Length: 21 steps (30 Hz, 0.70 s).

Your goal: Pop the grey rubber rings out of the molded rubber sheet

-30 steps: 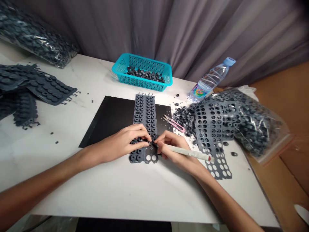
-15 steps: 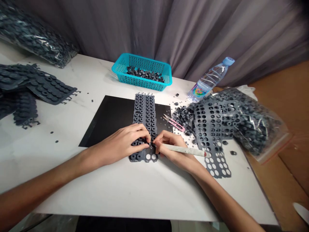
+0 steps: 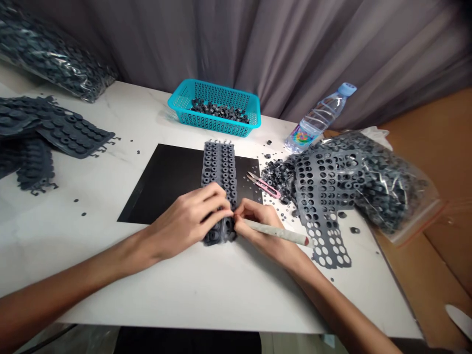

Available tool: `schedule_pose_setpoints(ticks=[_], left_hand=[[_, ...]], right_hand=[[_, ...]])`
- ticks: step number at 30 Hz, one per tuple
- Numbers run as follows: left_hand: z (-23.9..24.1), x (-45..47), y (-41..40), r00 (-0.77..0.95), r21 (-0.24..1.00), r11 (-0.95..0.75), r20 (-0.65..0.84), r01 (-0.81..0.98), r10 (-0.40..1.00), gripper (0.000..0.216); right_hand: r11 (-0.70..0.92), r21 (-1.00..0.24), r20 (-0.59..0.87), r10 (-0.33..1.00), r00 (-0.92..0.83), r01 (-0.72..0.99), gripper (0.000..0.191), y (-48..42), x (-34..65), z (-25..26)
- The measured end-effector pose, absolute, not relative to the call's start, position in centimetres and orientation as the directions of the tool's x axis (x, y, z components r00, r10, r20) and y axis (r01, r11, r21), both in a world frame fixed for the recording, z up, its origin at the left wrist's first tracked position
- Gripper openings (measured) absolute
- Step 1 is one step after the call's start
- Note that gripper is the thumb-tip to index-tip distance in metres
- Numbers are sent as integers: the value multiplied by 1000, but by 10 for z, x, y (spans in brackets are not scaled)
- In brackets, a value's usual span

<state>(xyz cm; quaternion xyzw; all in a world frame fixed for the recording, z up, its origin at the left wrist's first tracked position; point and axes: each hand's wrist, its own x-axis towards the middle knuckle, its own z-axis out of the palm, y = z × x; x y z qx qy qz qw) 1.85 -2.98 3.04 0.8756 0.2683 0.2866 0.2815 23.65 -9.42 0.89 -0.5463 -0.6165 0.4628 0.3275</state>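
Note:
A long grey rubber strip [image 3: 219, 172] studded with small rings lies on a black mat [image 3: 169, 182] in the middle of the white table. My left hand [image 3: 191, 216] lies over the strip's near end, fingers curled and pinching it. My right hand [image 3: 258, 223] grips a pale wrapped-handle knife [image 3: 280, 232] like a pen, its tip at the strip's right edge, touching my left fingertips. The strip's near end is partly hidden under both hands.
A teal basket [image 3: 216, 105] of loose rings stands behind the mat. Pink snips [image 3: 263, 184], a punched-out sheet [image 3: 324, 196], a bag of rings [image 3: 383, 187] and a water bottle [image 3: 319, 118] lie right. More rubber sheets [image 3: 47, 130] are stacked left.
My left hand has slid down over the strip's near end and now covers the emptied holes. The knife tip has stayed at the strip's right edge, and the view shifted slightly.

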Motion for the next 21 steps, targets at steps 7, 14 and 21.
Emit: schedule_pose_setpoints(ticks=[7, 14, 21], left_hand=[[59, 4, -5, 609, 994, -6, -62, 109, 791, 24], [35, 8, -12, 722, 942, 282, -321, 180, 613, 29], [32, 9, -15, 784, 913, 386, -334, 131, 523, 36]], right_hand=[[-196, -967, -228, 951, -212, 161, 3, -90, 244, 11], [-144, -980, -144, 989, 7, 140, 18, -80, 258, 13], [-95, -973, -100, 995, -11, 211, 27, -83, 255, 16]])
